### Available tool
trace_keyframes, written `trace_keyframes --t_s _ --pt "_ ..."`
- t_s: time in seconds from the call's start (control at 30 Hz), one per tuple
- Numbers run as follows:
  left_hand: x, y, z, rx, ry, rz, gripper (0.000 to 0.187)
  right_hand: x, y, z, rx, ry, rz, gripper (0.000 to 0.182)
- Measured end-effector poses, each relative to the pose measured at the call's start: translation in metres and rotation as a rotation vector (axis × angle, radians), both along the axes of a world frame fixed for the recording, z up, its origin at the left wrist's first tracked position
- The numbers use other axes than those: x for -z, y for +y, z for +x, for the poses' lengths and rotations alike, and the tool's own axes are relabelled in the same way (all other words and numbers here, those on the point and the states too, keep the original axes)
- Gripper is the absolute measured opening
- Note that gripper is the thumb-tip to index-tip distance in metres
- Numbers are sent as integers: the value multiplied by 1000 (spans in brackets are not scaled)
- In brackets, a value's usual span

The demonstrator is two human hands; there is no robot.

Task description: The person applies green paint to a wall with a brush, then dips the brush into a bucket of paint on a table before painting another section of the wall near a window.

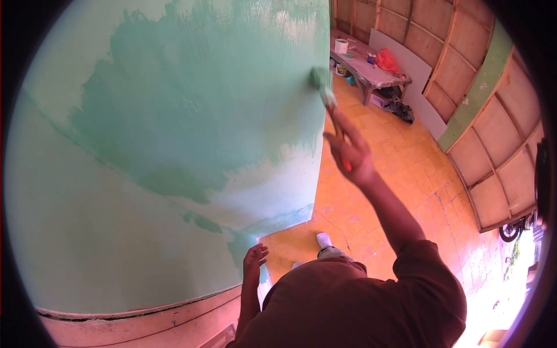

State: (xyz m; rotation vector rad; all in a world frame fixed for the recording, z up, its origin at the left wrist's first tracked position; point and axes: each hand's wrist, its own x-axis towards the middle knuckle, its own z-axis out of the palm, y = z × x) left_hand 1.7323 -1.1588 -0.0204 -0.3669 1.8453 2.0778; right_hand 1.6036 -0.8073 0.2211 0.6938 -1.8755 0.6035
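Observation:
My right hand [351, 152] is closed around the handle of a paintbrush [326, 93]. The bristles, coated in green paint, touch the wall [174, 104] near its right edge. Darker wet-looking green covers much of the wall's upper and middle part, with ragged edges against a paler green. White patches show low near the corner. Down at the lower middle, my left hand [255, 258] hangs beside the wall with loosely bent fingers, slightly apart, and I see nothing in it.
A low table [371, 72] at the back holds a white bucket [341, 46] and a red plastic bag [387, 60]. Dark bundled material [400, 109] lies beneath its near end. Yellow-orange tiles [371, 214] cover the floor. A motorcycle wheel [509, 232] shows at the far right.

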Motion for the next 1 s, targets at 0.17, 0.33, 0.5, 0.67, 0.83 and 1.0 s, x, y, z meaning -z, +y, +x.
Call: trace_keyframes --t_s 0.17,0.33,0.5,0.67,0.83,1.0 --pt "-3 -2 1 -12 8 -19 38 84 -11 34 -60 -347 47 21" --pt "-1 -1 -5 -8 11 1 39 97 -3 41 -263 -669 296 16" --pt "-2 3 -11 13 41 18 39 37 14 8 -260 -569 617 13" --pt "0 6 -12 10 43 35 38 -103 4 13 -162 -539 631 15" --pt "2 4 -8 -10 20 41 40 -150 -9 22 -61 -208 575 23" --pt "3 -1 -6 -39 16 37 40 -165 -10 17 2 117 490 31"
